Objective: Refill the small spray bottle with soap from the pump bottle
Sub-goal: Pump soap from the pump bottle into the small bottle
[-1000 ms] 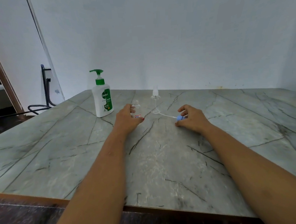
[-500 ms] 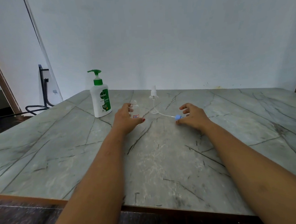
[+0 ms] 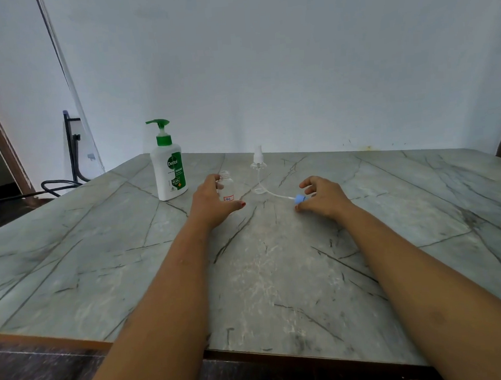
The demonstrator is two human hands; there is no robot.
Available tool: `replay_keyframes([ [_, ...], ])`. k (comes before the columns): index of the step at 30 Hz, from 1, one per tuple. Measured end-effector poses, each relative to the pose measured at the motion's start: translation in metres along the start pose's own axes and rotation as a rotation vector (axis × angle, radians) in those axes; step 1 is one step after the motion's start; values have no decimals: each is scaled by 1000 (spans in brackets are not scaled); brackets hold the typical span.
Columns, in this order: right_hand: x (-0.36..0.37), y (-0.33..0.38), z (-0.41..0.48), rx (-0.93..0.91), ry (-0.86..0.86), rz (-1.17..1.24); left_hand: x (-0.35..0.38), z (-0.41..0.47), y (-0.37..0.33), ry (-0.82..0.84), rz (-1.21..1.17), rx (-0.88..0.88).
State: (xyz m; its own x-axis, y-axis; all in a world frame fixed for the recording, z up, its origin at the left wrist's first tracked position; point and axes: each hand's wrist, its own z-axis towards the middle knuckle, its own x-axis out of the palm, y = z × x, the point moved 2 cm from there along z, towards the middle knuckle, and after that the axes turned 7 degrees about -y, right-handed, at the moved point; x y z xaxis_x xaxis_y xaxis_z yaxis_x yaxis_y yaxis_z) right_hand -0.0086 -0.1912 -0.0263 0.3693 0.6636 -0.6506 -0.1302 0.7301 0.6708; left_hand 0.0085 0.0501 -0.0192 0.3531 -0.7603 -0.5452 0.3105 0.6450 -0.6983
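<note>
Just above the middle of the frame, one small clear spray bottle (image 3: 227, 188) stands upright and uncapped on the grey marbled surface (image 3: 100, 259), a little white label with red marking on its lower front. The left hand (image 3: 211, 204) curls around its left side, fingers at the bottle's neck and thumb stretched out along the surface in front of it; the grip looks loose, though the contact itself is partly hidden. Left of that, one white pump bottle (image 3: 168, 169) with a green pump head and green label stands apart from the hand. Right of the small bottle and a little farther back sits one clear spray head (image 3: 258, 165) with a white nozzle, upright, and from it a thin white tube (image 3: 273, 193) curves down toward the right, ending in a small blue piece (image 3: 299, 199). The right hand (image 3: 324, 196) hovers half-open beside that blue piece, fingertips touching or nearly touching it; I cannot tell which. Two bare forearms reach in from the bottom of the frame. At far left, beyond the surface's edge, a black cable (image 3: 56, 185) loops on the floor.
</note>
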Motion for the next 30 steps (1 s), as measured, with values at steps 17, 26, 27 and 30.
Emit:
replay_keyframes([
  [17, -30, 27, 3, 103, -266, 359, -10, -5, -6, -56, -195, -19],
  [26, 4, 124, 25, -77, -189, 493, -72, 10, 22, -481, -652, -280],
  [27, 11, 137, 28, -97, -165, 497, -79, 14, 28, -547, -609, -304],
  [30, 32, 171, 37, -138, -89, 481, -91, 34, 46, -594, -430, -310],
])
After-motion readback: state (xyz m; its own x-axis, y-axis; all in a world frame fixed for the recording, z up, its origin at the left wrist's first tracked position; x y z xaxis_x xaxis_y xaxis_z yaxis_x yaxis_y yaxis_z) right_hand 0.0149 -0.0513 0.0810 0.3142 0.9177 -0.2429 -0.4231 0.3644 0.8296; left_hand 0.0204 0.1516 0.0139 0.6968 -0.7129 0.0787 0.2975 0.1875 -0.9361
